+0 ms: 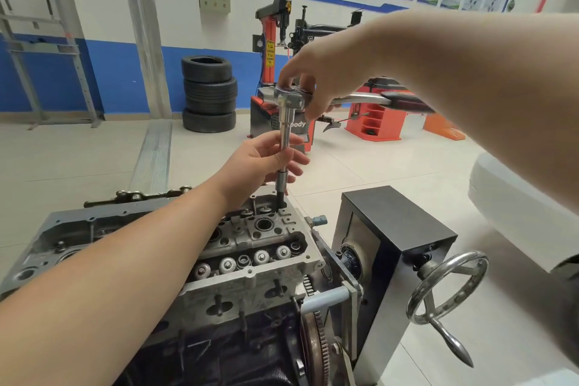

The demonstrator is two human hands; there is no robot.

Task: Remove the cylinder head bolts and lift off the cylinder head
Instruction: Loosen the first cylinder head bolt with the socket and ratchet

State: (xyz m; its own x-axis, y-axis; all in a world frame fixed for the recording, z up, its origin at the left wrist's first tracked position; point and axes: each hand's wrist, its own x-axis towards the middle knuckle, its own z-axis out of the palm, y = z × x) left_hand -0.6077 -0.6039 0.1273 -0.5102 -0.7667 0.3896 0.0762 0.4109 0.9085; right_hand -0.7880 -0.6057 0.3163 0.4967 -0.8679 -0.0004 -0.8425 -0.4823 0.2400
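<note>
Your left hand [266, 160] is loosely wrapped around the extension bar [285, 147], fingers curled about the chrome shaft at its lower half, steadying it upright. Your right hand [316, 78] sits on the ratchet head [289, 99], fingertips and thumb pinching the top and side of the head; the ratchet handle [376, 100] runs out to the right beneath your right forearm, with a dark grip at its far end.

The extension bar stands nearly vertical and carries a dark socket [281, 194] at its foot. The socket enters a bolt well at the far right corner of the cylinder head [260, 247]. The bolt itself is hidden inside the well, so I cannot tell how far it is out.

The cylinder head lies seated on the engine block [219, 351], directly in front of you and below both hands. Its upper face is exposed, showing a row of valve springs [260, 257] along the near side and open bores toward the middle. Studs project from its near side face.

The engine is mounted on a stand with a black gearbox housing [394, 229] and a chrome handwheel [448, 288] at your right. A flywheel ring gear [319, 338] shows at the block's right end. A stack of tyres [209, 94] and a red tyre changer [275, 50] stand well beyond.
</note>
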